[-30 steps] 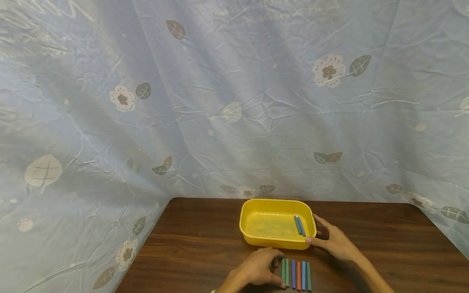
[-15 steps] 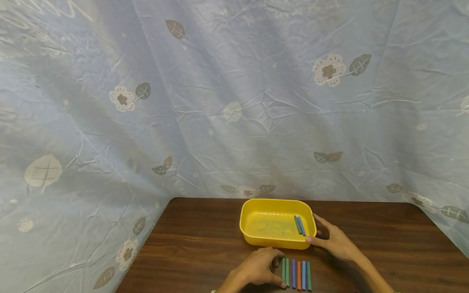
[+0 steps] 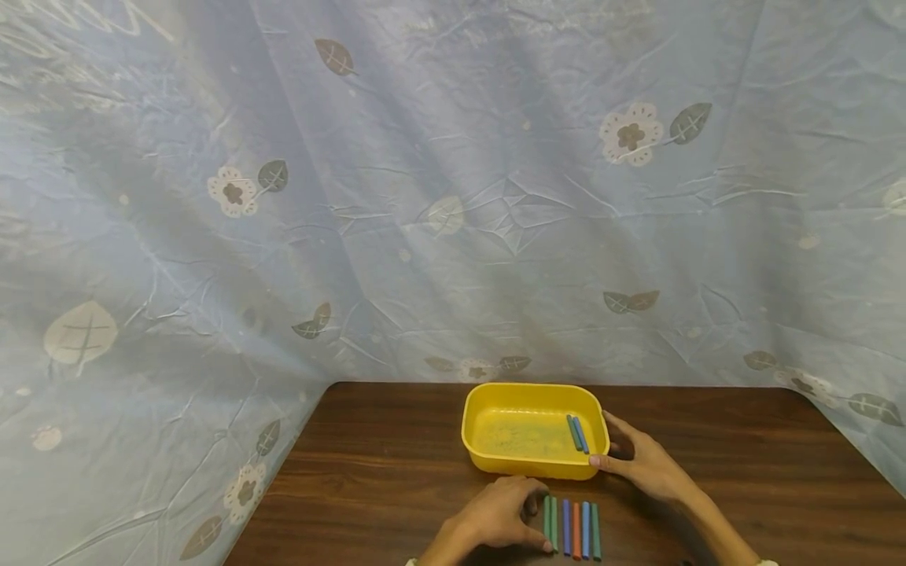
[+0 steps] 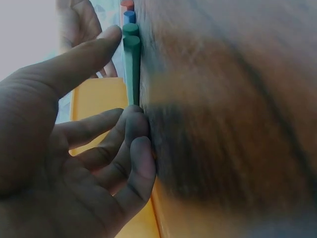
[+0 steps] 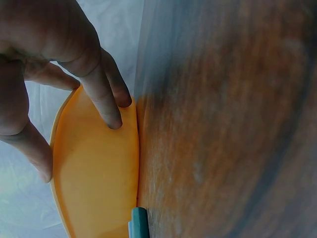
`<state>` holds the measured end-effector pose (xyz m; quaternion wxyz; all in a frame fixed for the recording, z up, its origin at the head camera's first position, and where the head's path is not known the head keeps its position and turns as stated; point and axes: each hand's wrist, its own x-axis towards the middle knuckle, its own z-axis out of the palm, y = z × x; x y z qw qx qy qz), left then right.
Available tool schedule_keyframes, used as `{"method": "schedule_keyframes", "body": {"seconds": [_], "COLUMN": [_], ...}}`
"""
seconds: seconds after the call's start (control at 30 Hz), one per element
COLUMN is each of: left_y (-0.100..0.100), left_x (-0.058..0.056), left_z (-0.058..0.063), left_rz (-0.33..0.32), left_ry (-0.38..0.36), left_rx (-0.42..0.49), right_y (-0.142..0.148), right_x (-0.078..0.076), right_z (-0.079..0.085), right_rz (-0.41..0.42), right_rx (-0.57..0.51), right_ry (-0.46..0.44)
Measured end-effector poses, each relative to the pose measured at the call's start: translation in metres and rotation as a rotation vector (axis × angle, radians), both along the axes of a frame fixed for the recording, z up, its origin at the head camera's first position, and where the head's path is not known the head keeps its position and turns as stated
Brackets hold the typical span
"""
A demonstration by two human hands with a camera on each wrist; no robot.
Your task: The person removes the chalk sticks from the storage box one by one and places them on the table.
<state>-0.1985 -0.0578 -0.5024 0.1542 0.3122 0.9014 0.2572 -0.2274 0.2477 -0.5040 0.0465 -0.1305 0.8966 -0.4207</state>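
A row of several coloured chalk sticks (image 3: 576,531), green, purple, red and blue, lies side by side on the table. My left hand (image 3: 495,515) rests at the row's left side, its thumb by the near end of the outermost green chalk (image 4: 132,64) and its loosely bent fingers by the far end. Behind the row stands a yellow plastic box (image 3: 524,469). With my right hand (image 3: 647,468) I hold its right end, thumb at the front corner and fingers against the outer side wall (image 5: 94,168). Inside the box, a green chalk (image 3: 574,432) and a blue chalk (image 3: 581,435) lie together on the right.
The dark wood-grain table (image 3: 375,456) extends to both sides of the box. Just behind its back edge hangs a pale blue sheet (image 3: 425,275) printed with flowers and leaves, which also runs along the left side. Bluish-green smudges mark the box floor.
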Motion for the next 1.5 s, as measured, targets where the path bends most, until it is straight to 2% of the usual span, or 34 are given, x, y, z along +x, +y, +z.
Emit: {"method": "schedule_keyframes", "body": {"seconds": [0.17, 0.33, 0.53, 0.77, 1.1, 1.27, 1.5], "left_y": [0.002, 0.005, 0.011, 0.02, 0.038, 0.046, 0.053], "left_x": [-0.001, -0.001, -0.005, -0.009, -0.022, -0.033, -0.049], "left_z": [0.003, 0.008, 0.017, 0.041, 0.068, 0.072, 0.068], "left_rz": [0.006, 0.005, -0.047, -0.062, -0.078, -0.075, -0.042], "left_ry": [-0.022, 0.025, 0.102, 0.065, 0.148, 0.179, 0.177], "left_rx": [0.015, 0.005, 0.031, 0.061, 0.055, 0.061, 0.088], "right_y": [0.001, 0.002, 0.002, 0.003, 0.003, 0.003, 0.003], "right_x": [-0.001, -0.002, -0.002, -0.001, -0.002, -0.001, 0.0], "right_z": [0.0, -0.001, 0.0, -0.003, -0.004, -0.004, -0.005], "right_rz": [0.006, 0.007, 0.012, 0.024, 0.041, 0.061, 0.042], "right_rx": [-0.017, -0.027, -0.03, -0.039, -0.047, -0.076, -0.062], "right_ry": [-0.002, -0.011, -0.003, -0.01, 0.003, -0.002, -0.001]}}
